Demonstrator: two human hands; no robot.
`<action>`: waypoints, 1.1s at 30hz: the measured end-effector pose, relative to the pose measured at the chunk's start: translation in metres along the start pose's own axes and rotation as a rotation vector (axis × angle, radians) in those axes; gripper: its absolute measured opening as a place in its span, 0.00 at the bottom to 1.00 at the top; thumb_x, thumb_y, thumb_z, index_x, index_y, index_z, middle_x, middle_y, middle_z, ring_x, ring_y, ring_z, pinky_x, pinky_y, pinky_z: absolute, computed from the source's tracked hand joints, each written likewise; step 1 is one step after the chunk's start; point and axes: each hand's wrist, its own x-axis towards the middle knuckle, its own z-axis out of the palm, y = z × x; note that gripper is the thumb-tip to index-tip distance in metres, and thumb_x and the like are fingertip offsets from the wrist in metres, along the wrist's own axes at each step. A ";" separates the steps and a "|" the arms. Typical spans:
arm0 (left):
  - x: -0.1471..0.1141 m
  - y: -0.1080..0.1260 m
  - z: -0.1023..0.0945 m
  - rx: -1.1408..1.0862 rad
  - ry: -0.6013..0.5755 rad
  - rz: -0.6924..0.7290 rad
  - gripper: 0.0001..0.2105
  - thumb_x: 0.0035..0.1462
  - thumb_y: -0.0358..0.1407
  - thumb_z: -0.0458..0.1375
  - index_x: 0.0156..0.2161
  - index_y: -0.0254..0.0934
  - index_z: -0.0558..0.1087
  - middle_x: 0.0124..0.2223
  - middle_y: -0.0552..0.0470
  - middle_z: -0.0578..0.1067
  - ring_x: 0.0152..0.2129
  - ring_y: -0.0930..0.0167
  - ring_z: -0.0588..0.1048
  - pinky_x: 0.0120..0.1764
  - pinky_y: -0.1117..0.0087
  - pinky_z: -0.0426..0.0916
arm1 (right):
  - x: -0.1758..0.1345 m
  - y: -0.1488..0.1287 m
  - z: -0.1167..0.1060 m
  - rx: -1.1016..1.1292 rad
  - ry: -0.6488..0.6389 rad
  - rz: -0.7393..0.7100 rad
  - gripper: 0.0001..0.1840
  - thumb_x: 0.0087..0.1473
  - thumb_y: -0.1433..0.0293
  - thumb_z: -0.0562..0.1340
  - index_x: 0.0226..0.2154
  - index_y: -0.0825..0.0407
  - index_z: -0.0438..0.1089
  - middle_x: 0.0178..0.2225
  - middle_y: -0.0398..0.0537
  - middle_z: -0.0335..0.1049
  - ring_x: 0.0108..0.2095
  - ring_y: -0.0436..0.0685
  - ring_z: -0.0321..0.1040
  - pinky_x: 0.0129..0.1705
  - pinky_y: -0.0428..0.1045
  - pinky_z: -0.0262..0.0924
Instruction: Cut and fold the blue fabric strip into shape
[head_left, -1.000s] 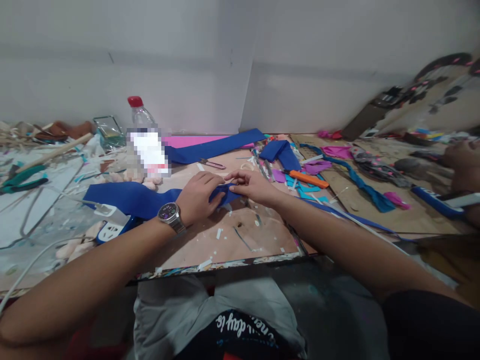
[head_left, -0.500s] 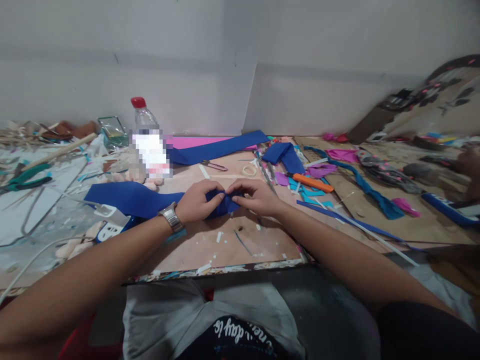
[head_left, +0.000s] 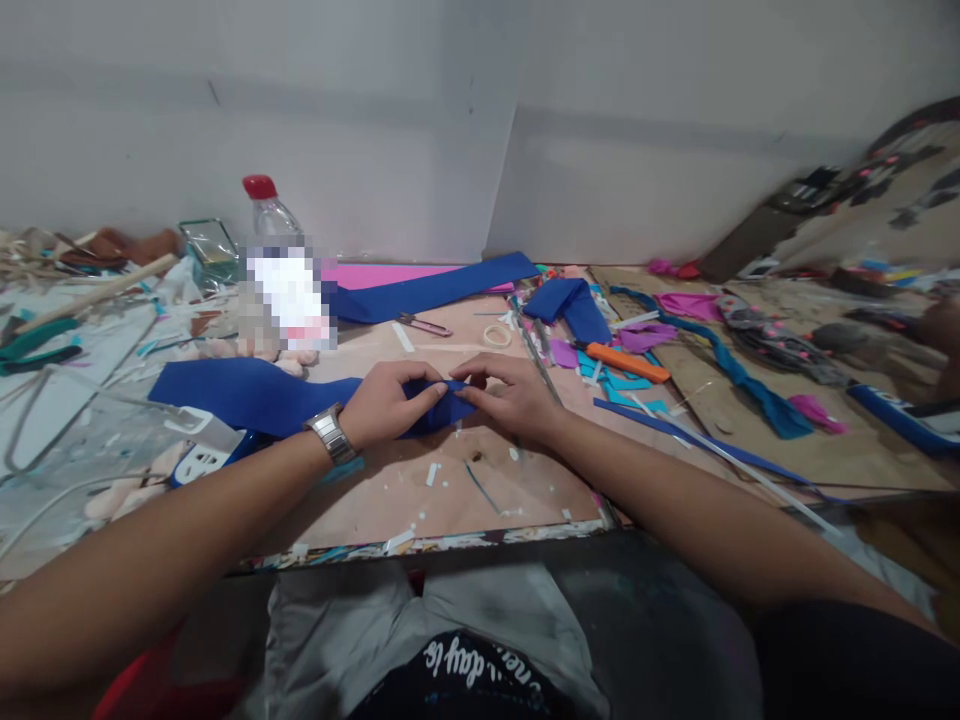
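Observation:
A wide strip of dark blue fabric (head_left: 255, 395) lies across the work table, and its right end is folded between my hands. My left hand (head_left: 394, 405), with a metal watch at the wrist, pinches the fabric between thumb and fingers. Close beside it, my right hand (head_left: 514, 398) pinches the same fabric near its right end. The fingertips of both hands nearly meet over the fold, and the exact shape of the fold is partly hidden beneath them.
Behind my hands lie thread snips (head_left: 424, 325), a tape roll (head_left: 496, 337) and another blue strip (head_left: 450, 290). An orange cutter (head_left: 628, 362) lies to the right among scraps. At left are a red-capped bottle (head_left: 274, 210), green-handled pliers (head_left: 41, 345) and a glue gun (head_left: 202, 455).
The view has shifted slightly, moving the bottle and left-side things leftward. My fingers keep pinching the blue fabric, with the right hand's grip slightly altered.

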 end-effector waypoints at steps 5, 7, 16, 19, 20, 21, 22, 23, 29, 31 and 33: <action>-0.001 0.002 0.000 0.002 0.015 0.026 0.11 0.65 0.41 0.59 0.39 0.37 0.82 0.38 0.52 0.84 0.35 0.68 0.79 0.41 0.68 0.69 | -0.001 0.001 0.001 -0.051 0.008 -0.069 0.08 0.61 0.68 0.67 0.42 0.49 0.82 0.36 0.48 0.82 0.32 0.54 0.75 0.38 0.49 0.69; -0.002 0.002 0.000 -0.003 0.024 0.033 0.11 0.65 0.41 0.60 0.39 0.38 0.82 0.38 0.52 0.84 0.35 0.68 0.80 0.41 0.68 0.70 | -0.001 0.001 0.001 -0.062 0.015 -0.099 0.08 0.62 0.69 0.67 0.42 0.49 0.82 0.36 0.48 0.83 0.32 0.54 0.76 0.37 0.49 0.69; -0.003 0.003 0.001 -0.063 0.029 0.002 0.10 0.64 0.41 0.61 0.39 0.38 0.82 0.38 0.52 0.84 0.35 0.68 0.80 0.41 0.68 0.70 | -0.002 -0.003 0.001 -0.096 0.060 -0.216 0.07 0.62 0.71 0.68 0.42 0.49 0.82 0.37 0.49 0.83 0.36 0.55 0.79 0.40 0.50 0.72; -0.003 0.004 0.002 -0.071 0.033 0.001 0.11 0.65 0.42 0.61 0.38 0.38 0.82 0.38 0.52 0.84 0.35 0.68 0.80 0.41 0.68 0.70 | -0.002 -0.004 0.000 -0.121 0.061 -0.228 0.07 0.62 0.71 0.67 0.41 0.48 0.82 0.37 0.49 0.83 0.37 0.56 0.79 0.41 0.51 0.73; -0.003 0.005 0.002 -0.071 0.035 0.004 0.11 0.65 0.42 0.60 0.38 0.38 0.82 0.37 0.52 0.84 0.34 0.68 0.80 0.41 0.68 0.71 | -0.002 -0.004 0.000 -0.126 0.064 -0.230 0.06 0.62 0.71 0.67 0.41 0.48 0.82 0.37 0.49 0.82 0.37 0.56 0.79 0.41 0.51 0.73; -0.003 0.005 0.002 -0.070 0.040 0.008 0.11 0.65 0.42 0.60 0.37 0.38 0.82 0.37 0.52 0.84 0.34 0.68 0.80 0.41 0.68 0.71 | -0.002 -0.004 0.000 -0.126 0.070 -0.228 0.06 0.62 0.70 0.67 0.41 0.48 0.82 0.37 0.50 0.82 0.37 0.56 0.79 0.41 0.51 0.73; -0.003 0.006 0.002 -0.069 0.046 0.011 0.11 0.65 0.42 0.60 0.37 0.38 0.82 0.37 0.52 0.84 0.34 0.68 0.80 0.41 0.68 0.71 | -0.002 -0.004 0.001 -0.123 0.075 -0.225 0.06 0.62 0.70 0.67 0.40 0.49 0.82 0.36 0.50 0.82 0.37 0.55 0.79 0.41 0.51 0.73; -0.003 0.007 0.002 -0.067 0.054 0.013 0.11 0.65 0.42 0.60 0.37 0.38 0.82 0.37 0.52 0.84 0.34 0.68 0.80 0.41 0.68 0.71 | -0.001 -0.004 0.001 -0.117 0.080 -0.221 0.05 0.63 0.69 0.67 0.40 0.49 0.81 0.36 0.50 0.82 0.36 0.55 0.78 0.40 0.51 0.73; -0.005 0.008 0.005 -0.011 0.110 0.059 0.10 0.64 0.40 0.61 0.38 0.38 0.82 0.38 0.50 0.85 0.35 0.67 0.81 0.42 0.66 0.72 | 0.000 -0.008 0.003 -0.086 0.112 -0.186 0.04 0.61 0.69 0.68 0.37 0.50 0.80 0.33 0.48 0.80 0.31 0.53 0.75 0.34 0.49 0.69; -0.006 0.009 0.005 0.027 0.128 0.077 0.09 0.64 0.40 0.61 0.38 0.39 0.82 0.38 0.50 0.85 0.35 0.67 0.81 0.42 0.66 0.72 | 0.000 -0.011 0.003 -0.081 0.116 -0.183 0.04 0.61 0.70 0.68 0.36 0.51 0.80 0.32 0.48 0.80 0.30 0.52 0.73 0.33 0.49 0.68; -0.007 0.009 0.006 0.044 0.140 0.090 0.09 0.64 0.40 0.61 0.38 0.39 0.82 0.38 0.50 0.84 0.36 0.66 0.81 0.43 0.65 0.72 | 0.000 -0.013 0.003 -0.081 0.111 -0.175 0.04 0.61 0.70 0.67 0.35 0.51 0.79 0.31 0.47 0.79 0.30 0.52 0.72 0.33 0.48 0.67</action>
